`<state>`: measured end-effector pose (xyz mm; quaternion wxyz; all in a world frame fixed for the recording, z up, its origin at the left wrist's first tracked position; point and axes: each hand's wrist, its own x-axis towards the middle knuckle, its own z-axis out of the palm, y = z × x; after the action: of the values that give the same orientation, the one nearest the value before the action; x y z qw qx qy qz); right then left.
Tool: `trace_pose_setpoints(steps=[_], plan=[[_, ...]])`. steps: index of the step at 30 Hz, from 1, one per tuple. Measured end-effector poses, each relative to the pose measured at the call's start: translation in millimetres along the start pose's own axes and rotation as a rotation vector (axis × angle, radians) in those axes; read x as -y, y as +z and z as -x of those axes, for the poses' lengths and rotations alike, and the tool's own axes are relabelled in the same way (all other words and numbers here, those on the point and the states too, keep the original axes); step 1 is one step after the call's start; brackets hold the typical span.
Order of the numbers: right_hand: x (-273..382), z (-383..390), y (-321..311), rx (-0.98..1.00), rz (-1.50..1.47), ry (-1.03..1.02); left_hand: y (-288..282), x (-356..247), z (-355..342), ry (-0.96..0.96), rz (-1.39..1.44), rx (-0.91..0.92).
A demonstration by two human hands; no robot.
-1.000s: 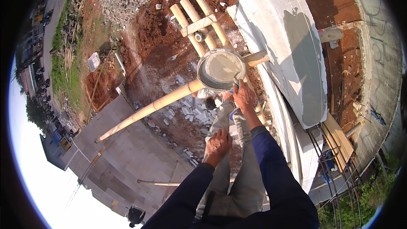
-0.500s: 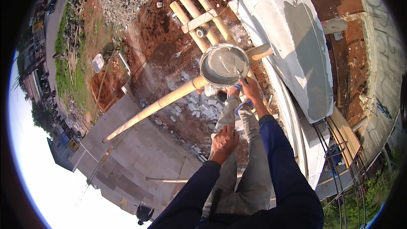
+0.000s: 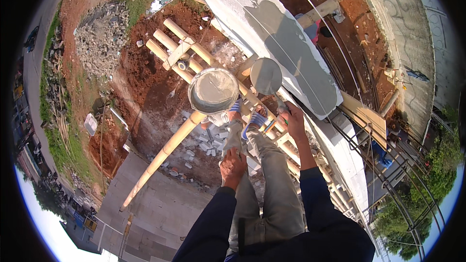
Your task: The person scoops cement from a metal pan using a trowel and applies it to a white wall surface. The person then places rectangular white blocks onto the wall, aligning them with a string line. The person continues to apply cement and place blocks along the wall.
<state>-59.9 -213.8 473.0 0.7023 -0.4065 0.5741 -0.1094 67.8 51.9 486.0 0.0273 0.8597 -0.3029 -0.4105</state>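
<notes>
My right hand (image 3: 292,120) grips a trowel (image 3: 266,76) whose broad, rounded blade is covered with wet grey mortar. The blade is beside the block wall (image 3: 228,5), just right of a round bucket (image 3: 213,90). That bucket has mortar inside and rests at the bamboo poles in front of my feet. A wet layer of mortar (image 3: 281,29) covers part of the wall's top, with a thin string running along it. My left hand (image 3: 233,167) is closed in a loose fist by my left knee; no object shows in it.
Bamboo poles (image 3: 167,155) form the scaffold under my sandalled feet (image 3: 255,119). Far below lie broken white blocks (image 3: 208,140) and red soil. Steel bars (image 3: 388,184) and a wooden board (image 3: 364,119) are at the right. Someone is partly visible beyond the wall.
My right hand has lifted the trowel out of the bucket and moved it right toward the wall, mortar on its blade. My left hand stays closed by the knee. The view has turned.
</notes>
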Motion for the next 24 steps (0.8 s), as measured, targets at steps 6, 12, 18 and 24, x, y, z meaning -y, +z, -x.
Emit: trace_pose_setpoints(steps=[6, 12, 18, 24], plan=[[12, 4, -76, -0.392, 0.151, -0.232, -2, -2, 0, 0.022, 0.006, -0.007], [69, -63, -33, -0.539, 0.533, -0.363, -3, 2, -1, 0.024, -0.061, 0.022], [136, -156, 49, -0.587, 0.833, -0.628, -3, 7, 2, 0.035, -0.042, -0.018], [145, -191, 74, -0.578, 0.96, -0.808, -1, 8, 9, 0.041, -0.022, -0.044]])
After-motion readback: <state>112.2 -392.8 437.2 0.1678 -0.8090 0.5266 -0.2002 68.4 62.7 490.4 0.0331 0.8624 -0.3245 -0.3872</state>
